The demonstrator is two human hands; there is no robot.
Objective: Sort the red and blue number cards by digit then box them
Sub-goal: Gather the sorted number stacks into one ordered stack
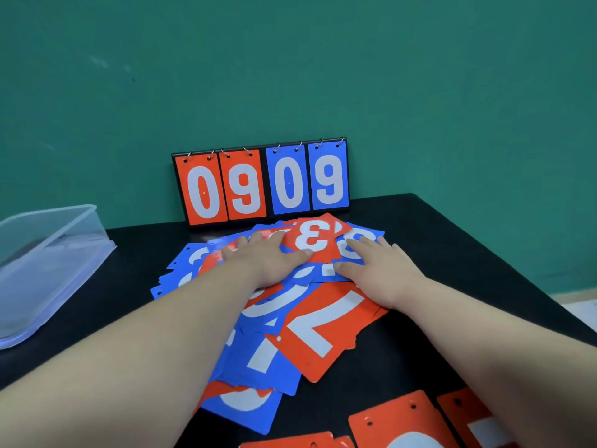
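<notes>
Fingers released, left hand point(269, 258) and right hand point(379, 271) press flat on cards point(318, 329) heaped mid-frame on the bench point(429, 231); spreading them thin should bare every digit; box point(48, 253) sits at left edge

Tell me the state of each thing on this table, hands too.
scoreboard, standing upright, showing 09 09
card pile, mixed red and blue, unsorted
left hand, flat on the pile
right hand, flat on the pile
plastic box, no cards visible inside
near red cards, apart from the pile
</notes>
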